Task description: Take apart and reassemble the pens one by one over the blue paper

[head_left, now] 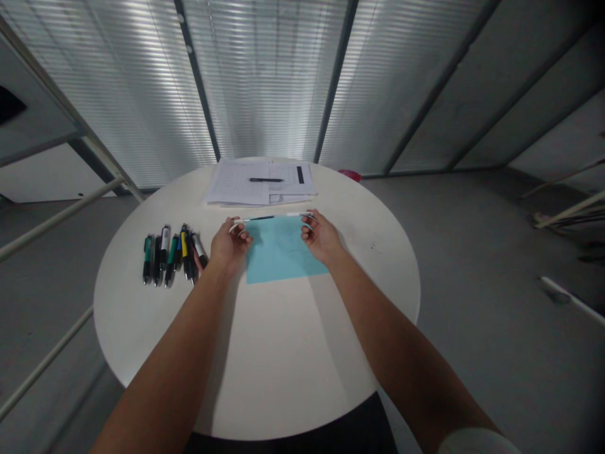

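My left hand (230, 247) is closed in a pinch on a thin pen refill (261, 218), white near the fingers and dark toward its right end. Opposite it, my right hand (322, 238) pinches a short whitish tube (295, 214) that looks like part of a pen; its exact kind is hard to make out. The two pieces point at each other with a gap between them. Both are held over the far edge of a light blue sheet (283, 252) lying on the table.
Several pens (171, 252) in green, black, white and yellow lie left of my left hand. Beyond the blue sheet are stacked printed papers (236, 180) with a black pen (266, 180) on top. The round white table (278, 353) stands before window blinds (269, 82).
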`<state>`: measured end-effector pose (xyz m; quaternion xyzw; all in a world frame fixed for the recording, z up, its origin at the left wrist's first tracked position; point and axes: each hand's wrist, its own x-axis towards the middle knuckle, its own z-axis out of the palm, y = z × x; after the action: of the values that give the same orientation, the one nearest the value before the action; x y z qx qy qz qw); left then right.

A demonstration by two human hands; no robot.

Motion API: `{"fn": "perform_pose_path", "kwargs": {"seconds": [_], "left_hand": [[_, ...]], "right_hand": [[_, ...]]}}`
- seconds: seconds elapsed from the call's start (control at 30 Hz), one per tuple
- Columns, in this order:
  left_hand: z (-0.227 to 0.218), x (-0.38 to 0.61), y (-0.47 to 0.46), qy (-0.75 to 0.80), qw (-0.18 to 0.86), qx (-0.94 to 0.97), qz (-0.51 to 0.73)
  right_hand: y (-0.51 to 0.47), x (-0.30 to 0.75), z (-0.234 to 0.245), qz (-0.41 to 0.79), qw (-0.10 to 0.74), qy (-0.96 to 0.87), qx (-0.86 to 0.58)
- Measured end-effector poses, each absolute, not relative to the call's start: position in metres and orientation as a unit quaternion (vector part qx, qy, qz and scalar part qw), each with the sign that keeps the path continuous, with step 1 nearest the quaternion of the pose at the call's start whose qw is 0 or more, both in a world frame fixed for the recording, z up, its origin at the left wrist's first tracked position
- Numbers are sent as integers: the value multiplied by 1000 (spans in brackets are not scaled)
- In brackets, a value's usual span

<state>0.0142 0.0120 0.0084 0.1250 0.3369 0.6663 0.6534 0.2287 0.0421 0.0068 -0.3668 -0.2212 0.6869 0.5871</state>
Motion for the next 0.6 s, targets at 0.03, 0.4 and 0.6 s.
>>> {"fn": "perform_pose_path", "kwargs": {"seconds": [0.03,0.4,0.6], "left_hand": [[8,15,12,344,646,137,667],[-2,27,6,503,384,450,630],[0,31,-1,518,367,494,594]], "right_hand": [[42,229,6,688,586,-221,-366],[44,230,6,711,571,-208,-355],[44,229,6,704,570,-218,-363]]}}
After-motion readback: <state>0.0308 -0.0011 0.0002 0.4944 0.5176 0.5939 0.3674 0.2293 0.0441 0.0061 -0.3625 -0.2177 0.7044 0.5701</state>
